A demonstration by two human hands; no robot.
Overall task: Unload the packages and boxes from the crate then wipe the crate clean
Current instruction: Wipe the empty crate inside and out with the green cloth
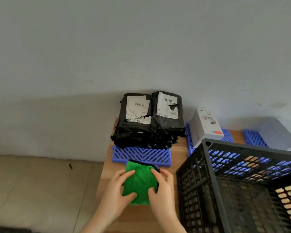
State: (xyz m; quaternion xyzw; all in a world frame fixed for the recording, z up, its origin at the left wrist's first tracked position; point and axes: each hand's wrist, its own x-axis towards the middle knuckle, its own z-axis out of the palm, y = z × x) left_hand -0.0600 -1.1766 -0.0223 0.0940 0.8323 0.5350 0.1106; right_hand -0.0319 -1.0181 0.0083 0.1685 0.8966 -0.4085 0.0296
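A folded green cloth (139,182) with a dark edge lies on the wooden table, partly over a blue grid mat. My left hand (115,194) holds its left side and my right hand (163,194) holds its right side. To the right stands the black lattice crate (207,179), and the part of its inside that I see holds nothing. Two stacks of black plastic packages (149,125) with white labels rest at the back of the mat by the wall. A white box (206,125) stands behind the crate.
The blue grid mat (141,154) lies under the packages; more blue mats (254,137) sit at the back right. A grey wall rises close behind the table (107,172). Tiled floor (32,190) lies past the table's left edge.
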